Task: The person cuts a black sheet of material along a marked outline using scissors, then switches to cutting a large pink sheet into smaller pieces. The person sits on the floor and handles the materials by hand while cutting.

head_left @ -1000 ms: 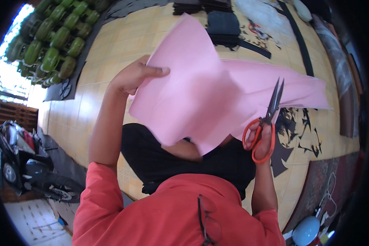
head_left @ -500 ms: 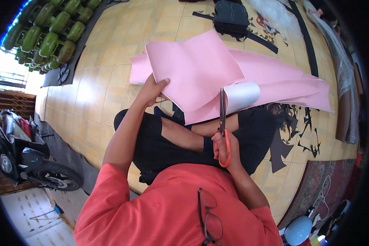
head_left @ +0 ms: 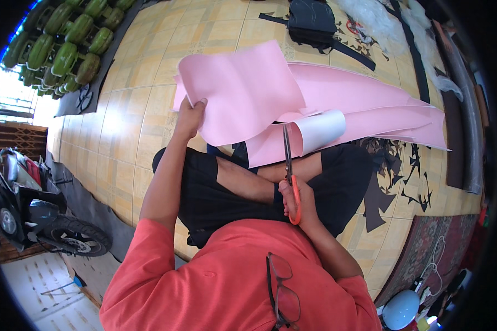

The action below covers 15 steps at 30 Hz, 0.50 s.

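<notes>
Apparently to steady it, the left hand (head_left: 189, 118) pinches the pink sheet (head_left: 240, 94) by its edge; the right hand (head_left: 301, 199) grips the scissors (head_left: 288, 160), blades forward.

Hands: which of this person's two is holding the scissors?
The right hand, closed around the orange-handled scissors; the left hand instead grips the edge of the raised pink sheet.
</notes>
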Tool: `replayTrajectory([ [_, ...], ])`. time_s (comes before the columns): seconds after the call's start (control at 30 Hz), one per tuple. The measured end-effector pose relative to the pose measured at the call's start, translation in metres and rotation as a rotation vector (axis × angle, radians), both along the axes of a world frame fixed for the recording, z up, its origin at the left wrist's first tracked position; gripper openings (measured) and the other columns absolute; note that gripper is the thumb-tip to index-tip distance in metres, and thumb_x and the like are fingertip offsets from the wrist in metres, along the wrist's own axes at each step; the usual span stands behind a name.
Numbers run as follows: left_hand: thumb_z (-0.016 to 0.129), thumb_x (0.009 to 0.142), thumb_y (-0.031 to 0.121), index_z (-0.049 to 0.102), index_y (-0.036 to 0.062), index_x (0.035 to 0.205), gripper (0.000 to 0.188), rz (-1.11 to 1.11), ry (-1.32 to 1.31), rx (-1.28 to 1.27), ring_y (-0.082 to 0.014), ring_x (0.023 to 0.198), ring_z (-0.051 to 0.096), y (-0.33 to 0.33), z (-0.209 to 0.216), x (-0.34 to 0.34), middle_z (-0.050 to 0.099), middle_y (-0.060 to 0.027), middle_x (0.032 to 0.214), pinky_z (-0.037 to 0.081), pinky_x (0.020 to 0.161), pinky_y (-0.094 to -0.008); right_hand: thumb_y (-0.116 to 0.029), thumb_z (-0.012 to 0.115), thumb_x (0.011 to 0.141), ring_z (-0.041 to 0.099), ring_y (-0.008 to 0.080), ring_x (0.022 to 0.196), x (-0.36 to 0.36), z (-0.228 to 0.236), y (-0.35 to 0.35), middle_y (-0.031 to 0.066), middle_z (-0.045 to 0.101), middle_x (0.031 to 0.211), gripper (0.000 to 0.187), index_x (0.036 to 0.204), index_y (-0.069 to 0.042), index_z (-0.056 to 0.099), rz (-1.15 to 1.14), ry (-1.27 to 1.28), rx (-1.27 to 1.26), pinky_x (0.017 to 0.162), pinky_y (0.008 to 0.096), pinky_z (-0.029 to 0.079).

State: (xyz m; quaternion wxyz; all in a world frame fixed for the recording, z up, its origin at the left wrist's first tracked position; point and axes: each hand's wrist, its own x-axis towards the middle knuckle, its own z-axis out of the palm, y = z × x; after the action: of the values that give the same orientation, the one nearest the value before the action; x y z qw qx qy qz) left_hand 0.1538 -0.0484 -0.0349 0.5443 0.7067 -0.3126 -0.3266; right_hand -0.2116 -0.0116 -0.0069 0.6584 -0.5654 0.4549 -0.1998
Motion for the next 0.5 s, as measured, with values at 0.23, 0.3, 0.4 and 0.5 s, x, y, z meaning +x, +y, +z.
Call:
replayTrajectory([
  [0.23,0.059,0.089,0.007,0.048,-0.0070,0.126,0.041,0.025,0.207,-0.181,-0.0230,0.099,0.062,0.006,0.032,0.011,0.061,-0.0164,0.115,0.050,0.087,-0.0339,-0.041,0.053,0.097,0.048,0.0080,0.043,0.010,-0.001,0.004,0.0008,0.049,0.056,0.039,0.087,-0.003,0.057,0.076,0.039,0.087,0.040,0.0245,0.041],
  [0.3,0.059,0.089,0.007,0.047,-0.0068,0.127,0.042,0.028,0.122,-0.052,-0.0233,0.100,0.062,0.006,0.027,0.012,0.062,-0.0167,0.115,0.049,0.087,-0.0342,-0.044,0.048,0.098,0.047,0.0069,0.044,0.014,0.000,0.003,0.0002,0.048,0.059,0.043,0.087,-0.004,0.058,0.128,0.059,0.097,0.041,0.0223,0.042],
  [0.4,0.058,0.090,0.007,0.048,-0.0067,0.129,0.043,0.012,0.047,0.043,-0.0223,0.100,0.061,0.016,0.002,0.016,0.062,-0.0167,0.114,0.049,0.087,-0.0338,-0.043,0.054,0.097,0.049,0.0087,0.044,0.018,-0.001,0.005,0.0010,0.049,0.055,0.042,0.084,-0.003,0.056,0.109,0.040,0.159,0.041,0.0255,0.040],
  [0.5,0.056,0.091,0.007,0.048,-0.0068,0.128,0.040,0.038,-0.009,0.043,-0.0209,0.099,0.060,0.017,-0.006,0.008,0.062,-0.0160,0.112,0.048,0.087,-0.0325,-0.044,0.053,0.097,0.049,0.0092,0.043,0.017,-0.001,0.005,0.0012,0.049,0.055,0.043,0.082,-0.003,0.055,0.147,0.068,0.154,0.041,0.0259,0.040],
])
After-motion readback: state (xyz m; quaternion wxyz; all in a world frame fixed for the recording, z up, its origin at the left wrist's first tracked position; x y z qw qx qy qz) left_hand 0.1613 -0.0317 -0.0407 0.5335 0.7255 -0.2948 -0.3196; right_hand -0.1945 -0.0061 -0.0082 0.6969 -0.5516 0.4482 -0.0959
